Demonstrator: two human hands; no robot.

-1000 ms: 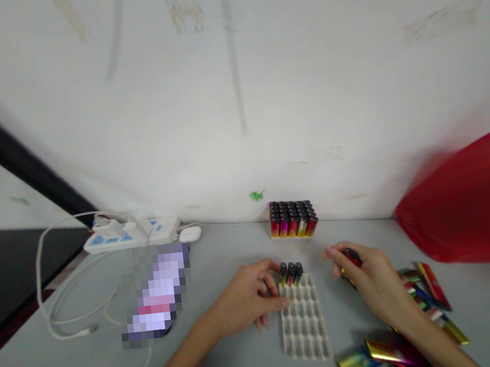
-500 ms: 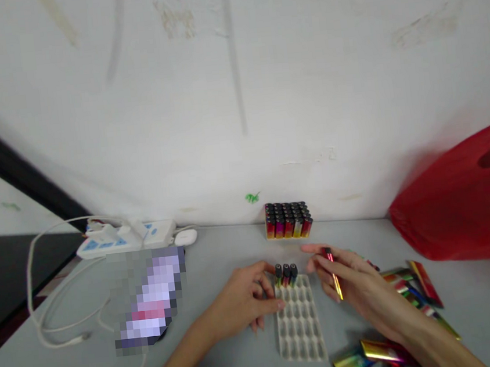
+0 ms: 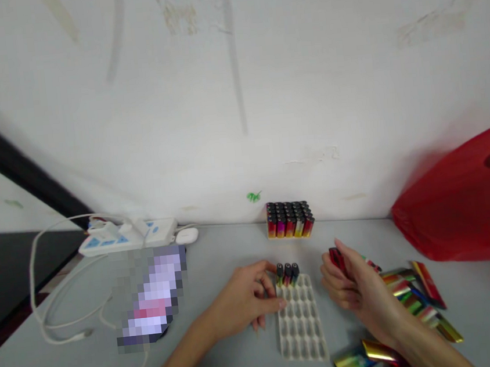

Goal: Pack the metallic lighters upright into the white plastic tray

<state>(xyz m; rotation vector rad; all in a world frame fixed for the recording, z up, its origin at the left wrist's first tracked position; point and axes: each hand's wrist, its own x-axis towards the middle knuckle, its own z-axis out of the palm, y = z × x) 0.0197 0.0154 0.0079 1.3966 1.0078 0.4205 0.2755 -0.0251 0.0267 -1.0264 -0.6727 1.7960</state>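
A pale moulded tray (image 3: 302, 329) with rows of hollow cells lies in front of me. Three black-topped lighters (image 3: 288, 272) stand side by side in its far row. My left hand (image 3: 250, 297) is at the tray's left edge, fingers curled, with the thumb on the rim and the index finger by the leftmost lighter. To the right of the tray, my right hand (image 3: 354, 286) is closed around a red lighter (image 3: 336, 258); its upper part shows above the fingers, the rest is hidden in the grip.
A filled block of black-topped lighters (image 3: 290, 219) stands against the wall. Shiny multicoloured lighters (image 3: 415, 300) lie loose at the right, partly behind my right forearm. Further right is a red bag (image 3: 458, 213). At left are a blurred phone (image 3: 156, 295), a power strip (image 3: 162, 232), cables and a white case (image 3: 187, 235).
My right hand has turned and closed its fingers round the lighter, which earlier lay tilted across the spread fingers. It has shifted slightly right. My left hand stays at the tray.
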